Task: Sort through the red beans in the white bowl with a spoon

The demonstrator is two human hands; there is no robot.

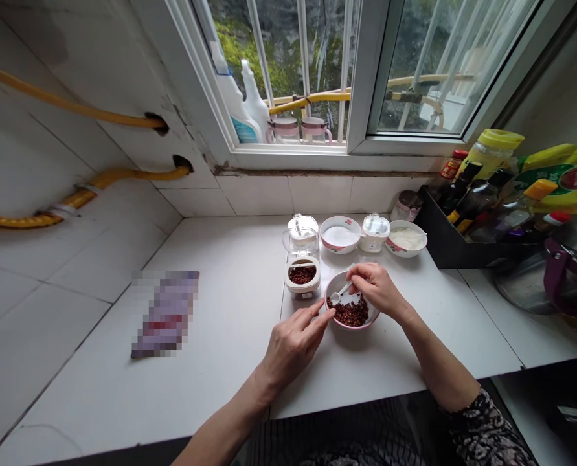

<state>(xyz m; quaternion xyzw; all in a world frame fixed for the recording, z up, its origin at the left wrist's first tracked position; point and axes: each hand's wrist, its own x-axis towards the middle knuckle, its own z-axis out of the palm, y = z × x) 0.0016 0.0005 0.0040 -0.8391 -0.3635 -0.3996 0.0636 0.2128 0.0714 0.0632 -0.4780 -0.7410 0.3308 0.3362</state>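
A white tiled desk [210, 362] fills the view, meeting a white tiled wall [50, 213] at nine o'clock, where two yellow hoses [74, 107] enter holes. At twelve o'clock a white-framed window [361, 77] with bars lets in daylight; greenery, perhaps a mossy bank, shows outside. Spray bottles [242, 103] stand on the sill.

**Bowl of red peppercorns and a small white spoon**

A small pink-rimmed bowl [352, 310] is sitting upright on the white counter [230, 336], near its front edge. It is holding a heap of dark red peppercorns [349, 312] piled toward the near side. A small white spoon [340, 294] is lying tilted across the bowl, its scoop resting at the left by the peppercorns' edge.
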